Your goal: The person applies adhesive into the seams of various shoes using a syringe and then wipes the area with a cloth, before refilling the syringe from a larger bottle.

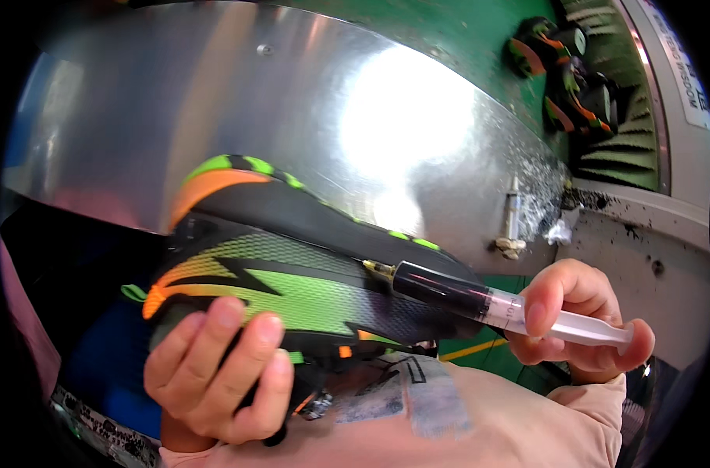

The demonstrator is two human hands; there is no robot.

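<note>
The left hand (207, 382) has its fingers bent inward, together rather than spread, and grips a black, green and orange sneaker (292, 285) low on the near side of its upper. The sneaker is tilted on its side near the middle of the scene, over the near edge of a shiny metal surface (292, 101), with its heel to the left, toe to the right and sole toward the far side.

The right hand (573, 290) is closed around the rear of a syringe (441, 292) filled with dark liquid, its fingers curled about the barrel and one digit at the plunger's end. The syringe slants leftward, its yellowish tip (378, 269) at the line between sole and upper; whether it touches cannot be told.

Right of the sneaker, on the speckled end of the surface, lie a second syringe (513, 210) and a crumpled white scrap (559, 232). At the far right, more sneakers (581, 97) in similar colours sit beside a ridged green strip (624, 148).
</note>
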